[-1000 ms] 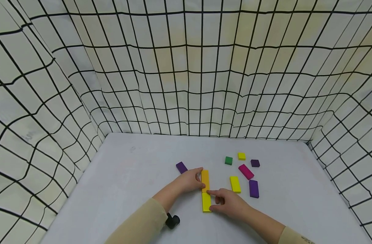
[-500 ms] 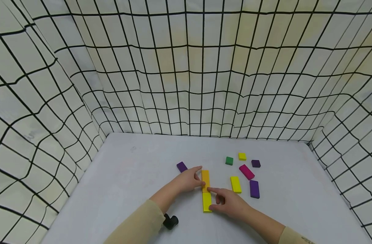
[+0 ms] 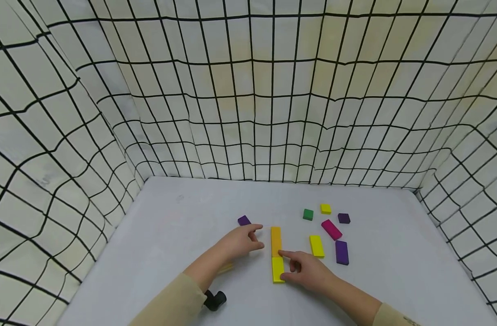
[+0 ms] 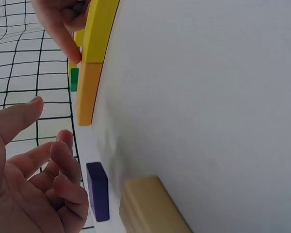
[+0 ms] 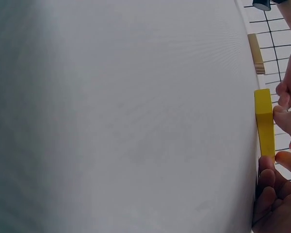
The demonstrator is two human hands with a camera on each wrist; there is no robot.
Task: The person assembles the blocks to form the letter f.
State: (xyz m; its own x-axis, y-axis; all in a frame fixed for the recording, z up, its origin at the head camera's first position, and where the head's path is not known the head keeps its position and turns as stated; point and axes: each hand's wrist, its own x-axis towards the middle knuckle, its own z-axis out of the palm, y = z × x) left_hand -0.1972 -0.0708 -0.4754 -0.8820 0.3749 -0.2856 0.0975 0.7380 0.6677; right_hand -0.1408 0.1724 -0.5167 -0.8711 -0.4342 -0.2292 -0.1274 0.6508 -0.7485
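Observation:
An orange block and a yellow block lie end to end in a line on the white table. My right hand is at their right side, its straight index finger touching the orange block near the joint and its thumb against the yellow block's near end. Left of the line, my left hand hovers holding nothing, fingers loosely bent. Partly hidden behind it are a purple block and a plain wooden block, the latter larger in the left wrist view.
On the right lie another yellow block, a magenta block, a purple block, a dark purple piece, a green cube and a small yellow piece. Black netting over white cloth encloses the table.
My left hand has let go of the orange block's left side and moved left, away from it. My right hand stays nearly in place, its index fingertip slightly farther up onto the orange block.

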